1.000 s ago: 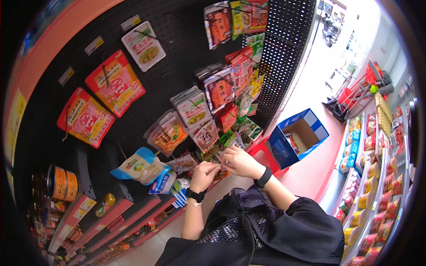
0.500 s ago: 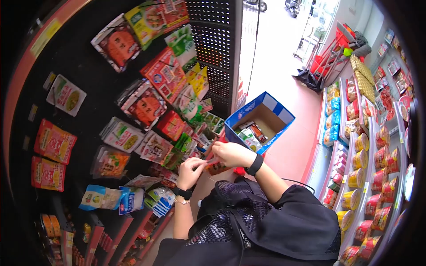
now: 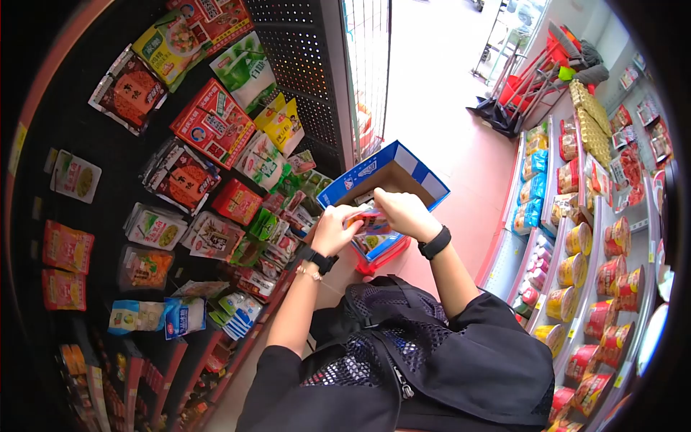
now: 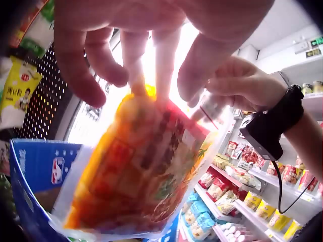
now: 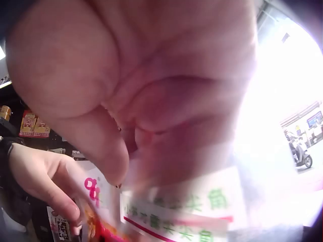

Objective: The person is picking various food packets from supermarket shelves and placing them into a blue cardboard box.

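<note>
In the head view, the left hand (image 3: 332, 232) and the right hand (image 3: 409, 216) meet over the blue box, with an orange-red food packet (image 3: 373, 222) between them. The left wrist view shows the left hand (image 4: 126, 25) holding the top of this clear-edged packet (image 4: 144, 166), while the right hand (image 4: 245, 85) is at its far upper edge. Seen from the right wrist, the right hand (image 5: 136, 75) has its fingers curled at white packaging with green characters (image 5: 176, 206). The left hand (image 5: 43, 174) is beside it, at the packet's other side.
An open blue box (image 3: 353, 180) with packets inside stands on a red stool (image 3: 385, 258). Hanging food packets (image 3: 214, 122) fill the black rack at left. Shelves of cup noodles (image 3: 576, 270) line the right, and red cleaning gear (image 3: 536, 79) stands by the doorway.
Both hands have moved from beside the rack to over the blue box, with the packet now showing between them. The head view has shifted, so the rack appears farther left.
</note>
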Demonstrator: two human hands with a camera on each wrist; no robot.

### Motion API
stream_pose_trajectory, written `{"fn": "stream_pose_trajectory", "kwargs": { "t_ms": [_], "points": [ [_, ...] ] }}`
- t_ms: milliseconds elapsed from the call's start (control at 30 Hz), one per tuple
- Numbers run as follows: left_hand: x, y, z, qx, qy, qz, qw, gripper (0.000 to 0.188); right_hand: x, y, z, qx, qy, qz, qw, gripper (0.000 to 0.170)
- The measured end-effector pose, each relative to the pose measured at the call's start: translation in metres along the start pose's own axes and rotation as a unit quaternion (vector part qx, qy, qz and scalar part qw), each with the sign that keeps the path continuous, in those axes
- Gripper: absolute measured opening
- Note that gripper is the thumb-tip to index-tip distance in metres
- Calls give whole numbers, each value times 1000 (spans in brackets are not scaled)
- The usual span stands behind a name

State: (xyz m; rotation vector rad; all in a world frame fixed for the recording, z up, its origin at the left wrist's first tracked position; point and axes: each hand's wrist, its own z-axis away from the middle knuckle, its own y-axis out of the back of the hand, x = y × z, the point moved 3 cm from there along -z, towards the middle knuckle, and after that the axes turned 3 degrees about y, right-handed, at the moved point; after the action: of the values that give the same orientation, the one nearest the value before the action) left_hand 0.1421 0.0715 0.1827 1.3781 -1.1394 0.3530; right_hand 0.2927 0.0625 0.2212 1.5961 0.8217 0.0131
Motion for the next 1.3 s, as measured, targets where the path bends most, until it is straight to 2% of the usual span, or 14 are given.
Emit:
{"fn": "stream_pose_trajectory", "kwargs": {
  "t_ms": [33,100,167,200,267,367,500,600,733,767,900,967,1100,1300],
  "points": [
    [-1,-5,-5,11,-28,-33,999,19,4,1,2,-1,-10,12,1000,11],
    [-25,-23,-12,-20,97,214,972,26,5,6,5,-3,-5,8,1000,11],
    [-29,-29,-16,-1,-56,69,996,25,3,16,6,37,29,-42,998,11],
    [-33,-34,-14,-1,-58,69,996,25,1,22,6,38,29,-42,998,11],
    [-17,-39,-11,-94,157,388,903,21,-3,35,6,11,20,-86,996,11],
    [-21,-38,-14,-32,138,419,897,17,-14,63,3,153,134,-9,979,15],
    [-26,-30,-19,69,167,581,794,24,17,58,13,306,-61,-194,930,55],
    [-19,-27,-14,53,189,630,752,27,46,4,20,27,-85,-470,878,51],
    [-42,-48,-12,48,209,553,805,30,76,-48,29,-87,-163,-451,873,35],
    [-70,-58,-2,82,317,435,839,38,74,-48,29,-90,-162,-450,873,35],
    [-107,-63,24,54,262,57,962,43,112,-74,34,-60,-259,-287,920,27],
    [-93,-63,41,17,214,-99,972,42,123,-82,30,-49,-260,-242,934,27],
    [-73,-74,65,-66,218,-176,958,47,116,-91,7,-138,-304,-253,908,27],
    [-75,-70,89,-18,220,-31,975,49,127,-195,-19,-248,-253,-250,901,15]
  ]
}}
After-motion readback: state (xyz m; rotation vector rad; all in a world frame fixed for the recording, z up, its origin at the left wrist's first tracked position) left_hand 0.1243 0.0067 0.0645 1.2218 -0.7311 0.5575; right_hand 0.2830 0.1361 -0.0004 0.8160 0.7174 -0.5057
